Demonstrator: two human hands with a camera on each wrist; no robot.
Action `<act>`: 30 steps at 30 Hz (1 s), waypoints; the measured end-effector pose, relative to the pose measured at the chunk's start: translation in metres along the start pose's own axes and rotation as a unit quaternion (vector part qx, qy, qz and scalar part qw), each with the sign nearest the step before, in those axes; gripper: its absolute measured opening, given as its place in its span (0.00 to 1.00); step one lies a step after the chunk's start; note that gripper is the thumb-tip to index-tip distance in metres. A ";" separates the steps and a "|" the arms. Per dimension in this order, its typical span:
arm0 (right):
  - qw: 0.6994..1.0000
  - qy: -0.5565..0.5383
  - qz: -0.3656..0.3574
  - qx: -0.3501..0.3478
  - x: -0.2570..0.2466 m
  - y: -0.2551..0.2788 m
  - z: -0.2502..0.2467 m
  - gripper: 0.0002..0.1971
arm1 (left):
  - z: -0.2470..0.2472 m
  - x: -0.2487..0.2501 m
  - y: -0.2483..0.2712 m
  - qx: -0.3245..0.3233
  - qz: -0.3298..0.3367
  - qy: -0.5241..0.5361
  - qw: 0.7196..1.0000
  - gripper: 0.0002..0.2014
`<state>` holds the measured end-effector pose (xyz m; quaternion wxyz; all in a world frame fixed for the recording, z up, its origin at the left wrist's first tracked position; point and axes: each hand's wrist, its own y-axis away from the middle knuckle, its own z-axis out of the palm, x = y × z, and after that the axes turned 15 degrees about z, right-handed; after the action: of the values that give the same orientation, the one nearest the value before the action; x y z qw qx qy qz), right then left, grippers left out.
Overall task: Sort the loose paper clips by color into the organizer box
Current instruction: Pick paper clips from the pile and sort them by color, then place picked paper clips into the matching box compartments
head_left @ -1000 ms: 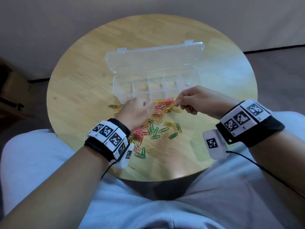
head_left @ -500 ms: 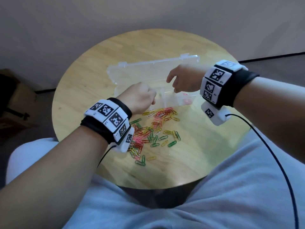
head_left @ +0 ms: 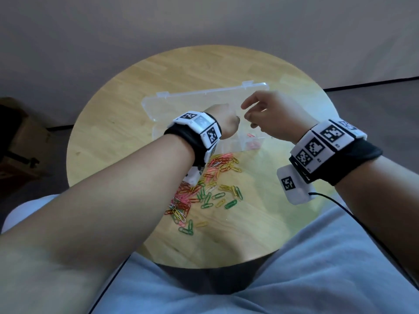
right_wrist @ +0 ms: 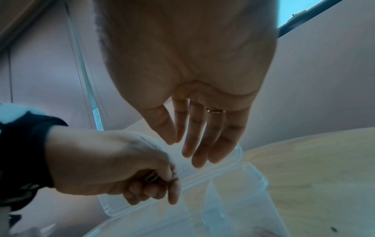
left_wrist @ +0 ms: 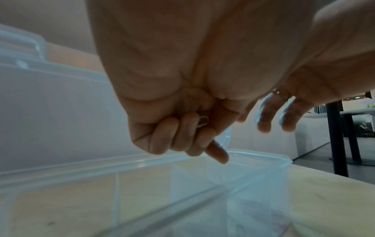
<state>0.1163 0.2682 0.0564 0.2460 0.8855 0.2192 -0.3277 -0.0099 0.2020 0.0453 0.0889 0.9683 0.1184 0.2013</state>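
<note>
Although the organizer box (head_left: 204,114) lies open on the round table (head_left: 113,123), only a few red clips (head_left: 252,143) occupy its right-end compartment. Most loose paper clips (head_left: 204,189) remain piled in front, unsorted. Left hand (head_left: 223,123) pinches a pale clip (left_wrist: 202,121) above the box; right hand (head_left: 272,114) is empty, fingers extended.

organizer box (head_left: 256,145) open-topped, raised lid (head_left: 204,103) behind, clip pile (head_left: 204,184) in front

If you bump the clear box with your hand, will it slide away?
Probably. The organizer box looks thin, clear and nearly empty, so it is likely light, and the wooden table looks smooth. Its open lid lies back, so it likely slides rather than tips.
</note>
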 end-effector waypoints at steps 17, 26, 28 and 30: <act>0.995 -0.012 0.007 -0.099 0.015 0.030 0.022 0.06 | -0.008 -0.002 0.053 0.063 0.052 0.082 0.993 0.11; 0.968 0.180 0.045 -0.169 0.050 0.042 0.057 0.03 | 0.048 -0.020 0.119 -0.010 0.030 0.132 0.991 0.03; 0.970 0.188 0.045 -0.144 0.054 0.043 0.058 0.05 | 0.064 -0.025 0.132 -0.009 0.022 0.146 0.989 0.03; 0.974 0.183 0.039 -0.124 0.055 0.045 0.060 0.06 | 0.075 -0.027 0.141 -0.023 0.022 0.166 0.986 0.03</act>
<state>0.1507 0.2107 -0.0086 0.3220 0.9009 0.2649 -0.1204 0.0236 0.0507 -0.0014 0.0861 0.9216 0.1050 0.3635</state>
